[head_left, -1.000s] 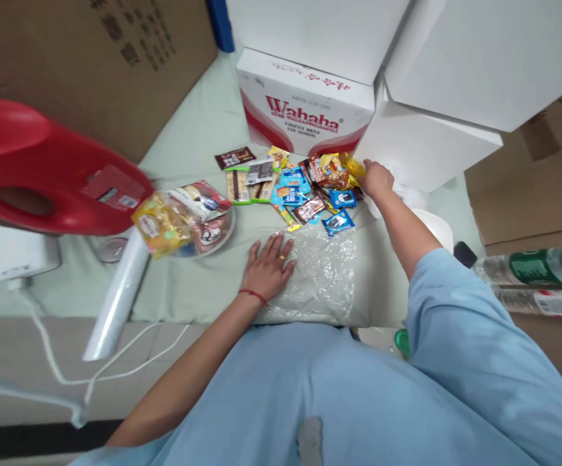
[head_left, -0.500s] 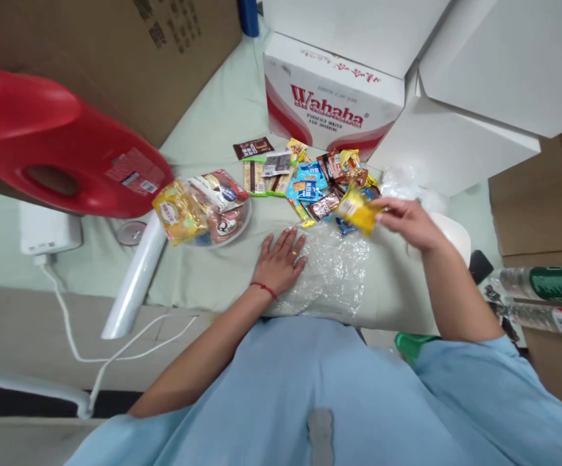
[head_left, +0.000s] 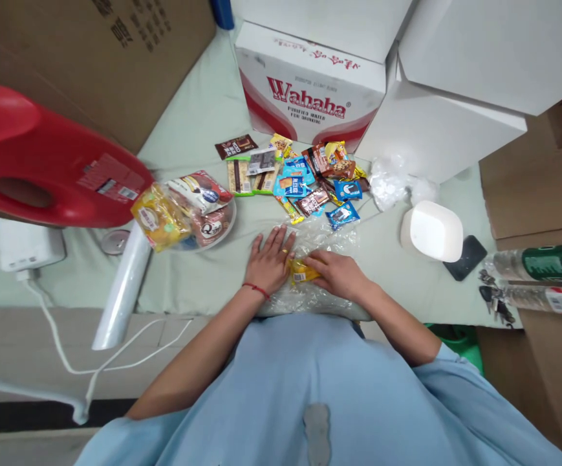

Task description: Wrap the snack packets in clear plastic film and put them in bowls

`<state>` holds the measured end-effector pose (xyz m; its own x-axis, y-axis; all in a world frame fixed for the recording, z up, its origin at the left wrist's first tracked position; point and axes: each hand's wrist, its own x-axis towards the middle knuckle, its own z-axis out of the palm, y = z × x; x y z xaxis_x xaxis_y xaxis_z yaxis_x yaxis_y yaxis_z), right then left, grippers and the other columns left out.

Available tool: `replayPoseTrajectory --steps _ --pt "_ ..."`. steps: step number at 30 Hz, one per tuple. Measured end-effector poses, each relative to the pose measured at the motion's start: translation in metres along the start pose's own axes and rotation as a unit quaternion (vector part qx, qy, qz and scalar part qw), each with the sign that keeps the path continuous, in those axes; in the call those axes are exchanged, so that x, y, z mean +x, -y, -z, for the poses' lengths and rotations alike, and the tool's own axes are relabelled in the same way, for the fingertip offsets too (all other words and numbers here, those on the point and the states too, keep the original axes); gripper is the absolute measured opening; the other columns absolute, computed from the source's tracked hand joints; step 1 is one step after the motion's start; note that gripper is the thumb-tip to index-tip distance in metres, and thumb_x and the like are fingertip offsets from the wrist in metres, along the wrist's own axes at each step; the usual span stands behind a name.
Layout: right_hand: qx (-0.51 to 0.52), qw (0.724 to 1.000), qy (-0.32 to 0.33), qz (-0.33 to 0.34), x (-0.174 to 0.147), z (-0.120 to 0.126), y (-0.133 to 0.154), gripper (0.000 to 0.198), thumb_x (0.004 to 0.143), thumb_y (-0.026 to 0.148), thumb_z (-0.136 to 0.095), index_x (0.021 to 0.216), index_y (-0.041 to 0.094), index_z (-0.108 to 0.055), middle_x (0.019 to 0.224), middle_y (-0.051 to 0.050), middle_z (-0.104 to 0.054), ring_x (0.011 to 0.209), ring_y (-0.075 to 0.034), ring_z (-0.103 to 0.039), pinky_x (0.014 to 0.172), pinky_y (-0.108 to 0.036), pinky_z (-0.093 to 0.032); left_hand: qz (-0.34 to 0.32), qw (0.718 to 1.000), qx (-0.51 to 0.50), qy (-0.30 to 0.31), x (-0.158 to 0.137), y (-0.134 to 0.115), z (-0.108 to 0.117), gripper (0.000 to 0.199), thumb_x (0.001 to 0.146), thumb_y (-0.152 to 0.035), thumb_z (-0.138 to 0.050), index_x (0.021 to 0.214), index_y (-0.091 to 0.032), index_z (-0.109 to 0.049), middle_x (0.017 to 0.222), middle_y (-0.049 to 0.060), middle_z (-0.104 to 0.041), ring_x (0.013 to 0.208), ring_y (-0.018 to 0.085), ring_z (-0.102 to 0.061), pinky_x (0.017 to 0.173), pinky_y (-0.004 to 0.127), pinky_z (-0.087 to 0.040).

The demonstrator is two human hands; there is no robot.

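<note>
My left hand (head_left: 270, 261) lies flat, fingers spread, across the left side of a clear plastic sheet or bag (head_left: 329, 243). Close beside it, my right hand (head_left: 336, 273) grips a yellow snack packet (head_left: 304, 272) low over the plastic. Part of that packet is hidden under the right fingers. Beyond both hands is a loose pile of small wrapped snacks, among them blue packets (head_left: 343, 215), a brown wrapper (head_left: 312, 201) and pale bars in green-edged wrappers (head_left: 240, 176). To the left, a round clear bowl (head_left: 233, 223) holds larger snack packs (head_left: 213, 228).
A Wahaba water carton (head_left: 310, 97) stands behind the pile. A red jug (head_left: 57, 155) and a white plastic roll (head_left: 123, 291) are on the left. Toward the right are a white container (head_left: 432, 231), a dark phone-like slab (head_left: 465, 257), keys (head_left: 497, 301) and plastic bottles (head_left: 547, 264).
My right hand has come from the pile's right side toward my body and left, bringing the yellow packet onto the clear plastic beside my left hand. The left hand still lies flat.
</note>
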<state>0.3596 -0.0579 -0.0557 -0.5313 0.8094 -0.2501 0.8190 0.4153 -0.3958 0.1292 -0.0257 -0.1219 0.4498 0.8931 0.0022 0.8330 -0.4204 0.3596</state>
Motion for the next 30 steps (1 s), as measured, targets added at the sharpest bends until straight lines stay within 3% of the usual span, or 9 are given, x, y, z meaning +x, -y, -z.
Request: replayPoseTrajectory --steps 6,10,13,16,19,22,25,27,30 --pt "0.007 0.999 0.003 -0.038 0.005 -0.001 0.008 0.056 0.102 0.039 -0.066 0.155 0.026 -0.054 0.146 -0.012 -0.064 0.115 -0.027 -0.071 0.091 -0.035 -0.056 0.0 1.0 -0.026 -0.011 0.004 0.007 -0.003 0.057 0.108 -0.033 -0.035 0.164 -0.024 -0.043 0.175 0.013 -0.033 0.163 0.028 -0.031 0.132 0.059 -0.018" --pt "0.014 0.999 -0.001 -0.042 -0.001 0.0 0.007 0.062 0.099 0.038 -0.07 0.158 0.029 -0.051 0.162 -0.013 -0.049 0.12 -0.03 -0.069 0.091 -0.039 -0.059 -0.03 0.992 -0.109 -0.052 -0.003 0.03 0.009 0.056 0.107 -0.033 -0.039 0.162 -0.024 -0.045 0.178 0.013 -0.028 0.165 0.027 -0.028 0.13 0.055 -0.029" --pt "0.09 0.994 -0.062 0.026 -0.031 0.003 -0.006 0.055 0.103 0.029 -0.059 0.157 0.027 -0.049 0.164 -0.015 -0.043 0.134 -0.029 -0.061 0.098 -0.043 -0.059 -0.116 0.984 -0.117 -0.069 -0.025 0.048 0.03 0.058 0.099 -0.017 -0.042 0.155 -0.029 -0.053 0.177 0.006 -0.032 0.167 0.025 -0.018 0.133 0.057 -0.021" --pt "0.141 0.978 -0.052 0.145 -0.072 0.0 -0.021 0.05 0.099 0.013 -0.055 0.148 0.024 -0.057 0.154 -0.016 -0.054 0.139 -0.028 -0.055 0.111 -0.048 -0.053 -0.197 0.973 -0.117 -0.012 -0.057 0.058 0.046 0.069 0.086 -0.004 -0.042 0.148 -0.03 -0.058 0.168 0.003 -0.049 0.165 0.022 -0.026 0.134 0.056 -0.018" --pt "0.12 0.981 -0.028 0.151 -0.098 -0.017 -0.027 0.046 0.096 0.014 -0.063 0.142 0.02 -0.062 0.154 -0.018 -0.055 0.144 -0.032 -0.048 0.116 -0.054 -0.048 -0.212 0.97 -0.111 0.051 -0.085 0.064 0.046 0.07 0.081 -0.006 -0.049 0.146 -0.027 -0.06 0.169 0.007 -0.048 0.164 0.027 -0.028 0.133 0.061 -0.017" --pt "0.126 0.982 -0.085 0.116 -0.1 -0.036 -0.028 0.023 0.102 0.021 -0.061 0.122 0.02 -0.073 0.141 -0.017 -0.066 0.132 -0.03 -0.057 0.109 -0.054 -0.051 -0.198 0.97 -0.12 0.078 -0.096 0.068 0.038 0.053 0.087 -0.019 -0.058 0.138 -0.03 -0.069 0.167 0.008 -0.05 0.163 0.033 -0.03 0.131 0.066 -0.019" --pt "0.222 0.959 -0.138 0.106 -0.088 -0.037 -0.029 0.019 0.106 0.029 -0.057 0.106 0.022 -0.075 0.12 -0.013 -0.075 0.11 -0.024 -0.067 0.1 -0.045 -0.055 -0.15 0.971 -0.176 0.053 -0.084 0.068 0.034 0.025 0.097 -0.031 -0.057 0.109 -0.031 -0.079 0.14 0.005 -0.074 0.154 0.031 -0.047 0.129 0.063 -0.027" --pt "0.292 0.943 -0.149 0.065 -0.077 -0.027 -0.032 0.023 0.106 0.038 -0.059 0.105 0.022 -0.075 0.109 -0.01 -0.077 0.102 -0.021 -0.07 0.094 -0.038 -0.056 -0.09 0.97 -0.228 0.014 -0.066 0.065 0.034 0.025 0.1 -0.037 -0.054 0.099 -0.027 -0.077 0.12 0.005 -0.082 0.142 0.028 -0.059 0.125 0.056 -0.038" --pt "0.327 0.933 -0.137 -0.062 -0.06 -0.008 -0.04 0.032 0.106 0.046 -0.055 0.104 0.02 -0.074 0.094 -0.006 -0.077 0.085 -0.019 -0.07 0.079 -0.03 -0.054 0.032 0.966 -0.252 -0.043 -0.032 0.057 0.032 0.035 0.098 -0.046 -0.05 0.092 -0.023 -0.075 0.107 0.009 -0.082 0.12 0.027 -0.071 0.109 0.046 -0.053"
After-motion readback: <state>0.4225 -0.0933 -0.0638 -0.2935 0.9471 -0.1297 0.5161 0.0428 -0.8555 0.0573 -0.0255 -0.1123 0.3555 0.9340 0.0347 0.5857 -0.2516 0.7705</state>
